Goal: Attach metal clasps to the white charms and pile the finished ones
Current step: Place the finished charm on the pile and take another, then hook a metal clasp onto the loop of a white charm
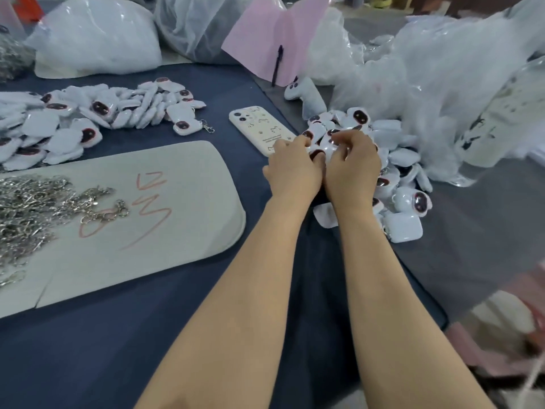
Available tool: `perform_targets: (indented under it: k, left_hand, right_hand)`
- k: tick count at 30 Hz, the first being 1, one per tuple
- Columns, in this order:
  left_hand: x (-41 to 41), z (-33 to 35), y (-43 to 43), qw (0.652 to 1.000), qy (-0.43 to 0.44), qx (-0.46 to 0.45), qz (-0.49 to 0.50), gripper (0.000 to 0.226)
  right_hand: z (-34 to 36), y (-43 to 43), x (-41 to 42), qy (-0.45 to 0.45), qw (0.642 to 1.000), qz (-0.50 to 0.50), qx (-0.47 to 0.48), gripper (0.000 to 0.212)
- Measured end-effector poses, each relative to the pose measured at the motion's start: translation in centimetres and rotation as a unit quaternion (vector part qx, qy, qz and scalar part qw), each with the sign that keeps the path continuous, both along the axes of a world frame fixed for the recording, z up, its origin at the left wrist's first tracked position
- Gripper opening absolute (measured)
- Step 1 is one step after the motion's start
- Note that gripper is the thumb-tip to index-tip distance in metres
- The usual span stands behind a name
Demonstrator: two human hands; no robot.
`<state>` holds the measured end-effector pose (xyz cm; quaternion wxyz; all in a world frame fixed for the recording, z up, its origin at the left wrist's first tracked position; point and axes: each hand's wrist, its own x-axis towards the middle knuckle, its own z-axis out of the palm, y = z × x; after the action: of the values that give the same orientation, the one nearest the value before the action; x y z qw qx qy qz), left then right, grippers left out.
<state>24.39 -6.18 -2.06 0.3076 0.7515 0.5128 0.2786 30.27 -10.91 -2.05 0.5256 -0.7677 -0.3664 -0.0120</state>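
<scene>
Both hands meet over a heap of white charms (398,160) at the right of the blue cloth. My left hand (292,169) and my right hand (352,163) curl their fingers round one white charm (324,147) with a dark red face, held between them. A pile of metal clasps (32,208) lies on a grey board (182,208) at the left. Behind it a second pile of white charms (88,119) spreads out, and one charm with a clasp attached (188,126) lies at its right edge.
A phone in a cream case (256,125) lies just left of my hands. Clear plastic bags (436,69) of white goods crowd the back and right. A pink sheet (271,39) with a dark pen stands behind. The blue cloth (118,335) covers the near table.
</scene>
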Motion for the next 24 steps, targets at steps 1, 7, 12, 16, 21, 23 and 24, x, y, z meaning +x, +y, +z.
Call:
perform_targets:
  k: [1, 7, 12, 16, 21, 23, 24]
  left_hand:
    - [-0.1, -0.1, 0.1, 1.000, -0.009, -0.006, 0.000, 0.038]
    - [-2.3, 1.2, 1.1, 0.974, -0.214, -0.054, 0.055, 0.020]
    - [-7.6, 3.4, 3.4, 0.940, -0.320, -0.041, 0.116, 0.010]
    - [-14.0, 4.6, 6.0, 0.914, -0.349, -0.027, 0.206, 0.009]
    - [-21.8, 4.4, 9.3, 0.881, -0.346, -0.044, 0.319, 0.020]
    - [-24.3, 4.1, 10.4, 0.865, -0.356, -0.060, 0.349, 0.020]
    - [-25.3, 3.9, 10.9, 0.857, -0.360, -0.071, 0.363, 0.024]
  right_hand:
    - [0.1, 0.1, 0.0, 0.005, 1.000, -0.001, 0.008, 0.029]
    - [1.2, 1.2, -2.1, 0.013, 0.997, 0.025, 0.069, 0.025]
    - [2.3, 4.8, -7.8, 0.085, 0.986, 0.122, 0.081, 0.022]
    - [2.8, 8.2, -13.8, 0.105, 0.966, 0.229, 0.059, 0.025]
    - [1.6, 12.7, -21.2, 0.084, 0.935, 0.344, -0.026, 0.030]
    - [0.7, 14.2, -23.6, 0.070, 0.924, 0.370, -0.062, 0.033]
    - [0.3, 14.9, -24.6, 0.057, 0.921, 0.377, -0.078, 0.034]
